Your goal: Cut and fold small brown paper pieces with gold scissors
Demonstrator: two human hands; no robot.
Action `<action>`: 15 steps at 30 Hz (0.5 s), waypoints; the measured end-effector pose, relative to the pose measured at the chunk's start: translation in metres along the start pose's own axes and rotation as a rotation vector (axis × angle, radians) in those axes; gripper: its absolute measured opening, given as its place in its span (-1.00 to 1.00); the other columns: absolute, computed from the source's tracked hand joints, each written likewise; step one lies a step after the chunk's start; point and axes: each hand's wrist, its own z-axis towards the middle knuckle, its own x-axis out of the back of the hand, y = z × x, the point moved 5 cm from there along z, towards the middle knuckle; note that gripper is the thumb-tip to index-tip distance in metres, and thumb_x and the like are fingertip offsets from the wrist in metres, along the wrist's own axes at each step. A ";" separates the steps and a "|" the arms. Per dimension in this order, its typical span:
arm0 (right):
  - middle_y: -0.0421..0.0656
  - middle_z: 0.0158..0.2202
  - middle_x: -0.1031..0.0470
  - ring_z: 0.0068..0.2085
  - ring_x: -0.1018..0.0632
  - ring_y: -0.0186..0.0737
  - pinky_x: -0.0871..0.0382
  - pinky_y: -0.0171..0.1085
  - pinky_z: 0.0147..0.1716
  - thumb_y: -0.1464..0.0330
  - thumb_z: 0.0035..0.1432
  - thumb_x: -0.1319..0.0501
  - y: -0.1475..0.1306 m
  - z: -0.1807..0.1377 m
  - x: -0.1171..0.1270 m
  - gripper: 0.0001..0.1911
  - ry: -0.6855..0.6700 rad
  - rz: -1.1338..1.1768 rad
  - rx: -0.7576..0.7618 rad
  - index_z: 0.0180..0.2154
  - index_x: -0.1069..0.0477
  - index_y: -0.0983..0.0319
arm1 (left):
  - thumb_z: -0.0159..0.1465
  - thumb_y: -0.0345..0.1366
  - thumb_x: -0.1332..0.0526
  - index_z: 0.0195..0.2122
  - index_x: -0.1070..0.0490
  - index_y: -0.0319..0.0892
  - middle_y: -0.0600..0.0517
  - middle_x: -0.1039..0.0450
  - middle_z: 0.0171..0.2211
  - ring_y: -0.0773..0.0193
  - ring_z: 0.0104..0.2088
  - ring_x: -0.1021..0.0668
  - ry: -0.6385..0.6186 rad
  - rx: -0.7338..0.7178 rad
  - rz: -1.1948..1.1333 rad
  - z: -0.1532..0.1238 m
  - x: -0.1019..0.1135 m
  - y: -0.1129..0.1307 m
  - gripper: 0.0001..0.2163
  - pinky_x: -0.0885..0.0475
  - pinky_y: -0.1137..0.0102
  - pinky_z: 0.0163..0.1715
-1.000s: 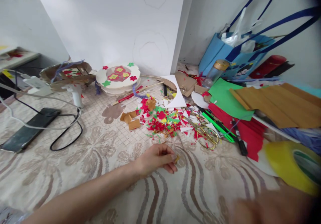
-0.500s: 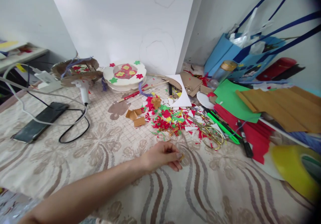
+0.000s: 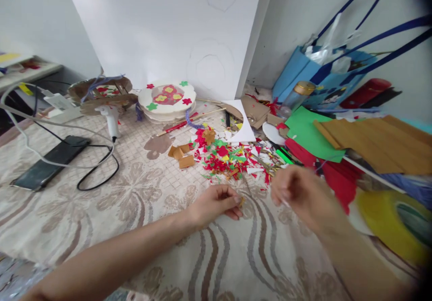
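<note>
My left hand (image 3: 216,204) rests on the patterned cloth (image 3: 135,202) with its fingers pinched on a small brown cardboard bit (image 3: 241,200). My right hand (image 3: 300,193) hovers just to the right of it, blurred by motion, fingers curled; what it holds, if anything, I cannot make out. Right behind both hands lies a heap of red, green and yellow paper scraps (image 3: 229,159). Small folded brown cardboard pieces (image 3: 182,154) lie left of the heap.
A phone (image 3: 50,161) with cables and a white glue gun (image 3: 110,119) lie at the left. Decorated round plates (image 3: 168,97) stand at the back. Green, red and brown paper sheets (image 3: 337,143), a yellow tape roll (image 3: 391,224) and a blue bag (image 3: 324,74) crowd the right.
My right hand has come into view from the right and now covers the scissors near the scraps. My left hand stays put, still pinching the brown bit.
</note>
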 end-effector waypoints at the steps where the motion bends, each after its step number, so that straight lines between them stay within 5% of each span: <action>1: -0.24 -0.49 -0.36 -0.53 -0.39 -0.36 -0.32 -0.35 -0.55 0.18 0.22 -0.08 0.006 0.016 -0.006 -0.74 0.009 -0.020 -0.041 -0.38 -0.35 0.22 | 0.01 -0.08 -0.33 -0.44 -0.33 -0.24 0.06 -0.48 -0.57 0.38 -0.53 -0.51 0.024 -0.027 -0.003 0.000 0.001 0.002 -0.68 -0.40 0.45 -0.42; 4: -0.30 -0.61 -0.25 -0.65 -0.25 -0.39 -0.14 -0.38 -0.67 0.15 0.18 -0.12 0.026 0.036 -0.024 -0.76 -0.017 -0.082 -0.173 -0.40 -0.30 0.17 | 0.04 -0.12 -0.32 -0.43 -0.33 -0.23 0.08 -0.48 -0.56 0.39 -0.51 -0.51 0.041 -0.065 -0.006 -0.001 0.001 0.006 -0.71 -0.39 0.47 -0.41; 9: -0.34 -0.67 -0.18 -0.68 -0.23 -0.35 -0.08 -0.37 -0.70 0.13 0.16 -0.12 0.037 0.020 -0.048 -0.81 -0.166 -0.111 -0.235 -0.36 -0.29 0.10 | 0.07 -0.12 -0.29 -0.42 -0.34 -0.24 0.06 -0.48 -0.55 0.36 -0.49 -0.51 0.027 -0.070 0.058 -0.003 -0.002 0.009 -0.73 -0.38 0.46 -0.41; 15: -0.29 -0.63 -0.23 -0.65 -0.27 -0.31 -0.14 -0.33 -0.67 0.14 0.18 -0.07 0.031 0.029 -0.042 -0.78 -0.115 -0.164 -0.197 -0.42 -0.27 0.11 | 0.00 -0.07 -0.32 -0.44 -0.32 -0.22 0.08 -0.46 -0.58 0.35 -0.52 -0.50 0.071 -0.066 0.019 -0.002 -0.001 0.009 -0.68 -0.37 0.45 -0.43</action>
